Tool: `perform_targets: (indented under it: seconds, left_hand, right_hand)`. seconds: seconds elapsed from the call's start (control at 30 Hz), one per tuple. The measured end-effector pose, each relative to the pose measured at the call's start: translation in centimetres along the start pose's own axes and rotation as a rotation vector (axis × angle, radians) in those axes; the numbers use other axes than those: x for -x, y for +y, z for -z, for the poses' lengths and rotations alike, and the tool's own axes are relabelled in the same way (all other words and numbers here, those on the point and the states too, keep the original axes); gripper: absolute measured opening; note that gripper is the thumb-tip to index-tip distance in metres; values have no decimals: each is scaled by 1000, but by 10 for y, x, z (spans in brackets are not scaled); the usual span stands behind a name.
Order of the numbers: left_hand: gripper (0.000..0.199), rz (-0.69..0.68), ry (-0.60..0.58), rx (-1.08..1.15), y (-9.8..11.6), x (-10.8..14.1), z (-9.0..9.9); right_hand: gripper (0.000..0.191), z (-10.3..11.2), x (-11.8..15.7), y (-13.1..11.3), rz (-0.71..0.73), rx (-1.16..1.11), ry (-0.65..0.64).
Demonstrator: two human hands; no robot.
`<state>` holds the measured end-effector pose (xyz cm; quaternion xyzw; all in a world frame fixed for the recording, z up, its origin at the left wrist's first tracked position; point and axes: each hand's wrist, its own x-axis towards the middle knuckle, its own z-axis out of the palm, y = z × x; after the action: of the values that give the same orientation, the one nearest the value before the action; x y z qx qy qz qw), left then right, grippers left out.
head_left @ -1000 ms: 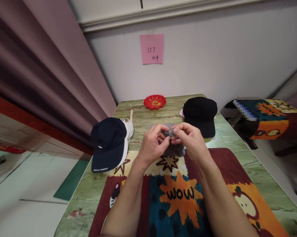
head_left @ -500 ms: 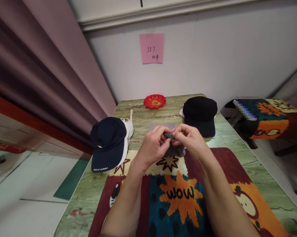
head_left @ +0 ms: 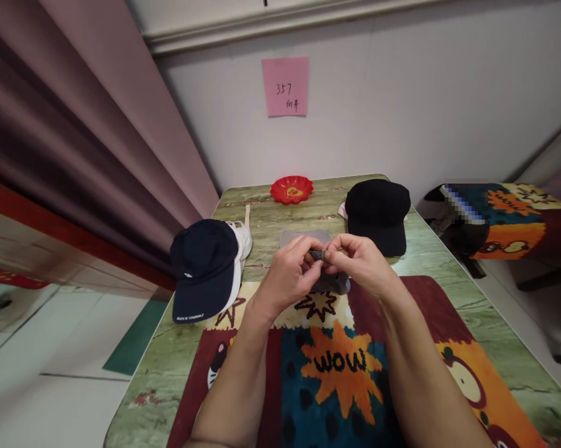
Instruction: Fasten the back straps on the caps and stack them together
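My left hand (head_left: 295,266) and my right hand (head_left: 357,260) meet over the middle of the table, both closed, pinching a short dark grey strap (head_left: 316,254) between their fingertips. Beneath them lies a grey cap (head_left: 334,284), mostly covered by my hands; its brim shows behind the knuckles. The strap seems to belong to this cap, though its join is hidden. To the left, a navy cap (head_left: 204,264) rests on a white cap (head_left: 244,239) whose strap sticks up. At the right sits a black cap (head_left: 377,214) with a bit of pale pink under its edge.
A red scalloped dish (head_left: 292,190) stands at the table's far edge. Under my forearms a patterned mat (head_left: 341,367) covers the front of the green wood-look table (head_left: 145,386). A pink note (head_left: 285,87) is on the wall; a curtain (head_left: 122,112) hangs at left.
Both hands stay almost in place, their fingertips shifting slightly on the strap. The whole view has moved a little; the caps and dish have not moved on the table.
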<state>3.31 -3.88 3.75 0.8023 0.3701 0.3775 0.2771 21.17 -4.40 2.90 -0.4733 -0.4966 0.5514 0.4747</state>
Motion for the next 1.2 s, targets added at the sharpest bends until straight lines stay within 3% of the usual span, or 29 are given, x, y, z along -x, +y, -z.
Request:
perform_targets:
  seconds: [0.1,0.27,0.4,0.63,0.9,1.07,1.2]
  left_hand:
    - [17,-4,-14,5,0,0,0]
    - [20,3,-3,-13,0,0,1]
    - [16,6,-22,3,-2,0,1]
    - [18,-8,-92,27,-5,0,2]
    - [16,3,-83,66,-6,0,3]
    - [15,39,-38,114,-8,-1,2]
    - [19,144,13,203,-18,-1,1]
  right_hand:
    - [19,1,0,0,5,27,-39]
    - [22,0,0,0,16,-4,14]
    - [22,2,1,0,21,12,-53]
    - [32,12,1,1,-23,-32,-116]
    - [40,14,-4,6,-33,-99,-93]
    - [45,2,-10,12,49,-146,12]
    - [43,-3,-13,16,179,94,23]
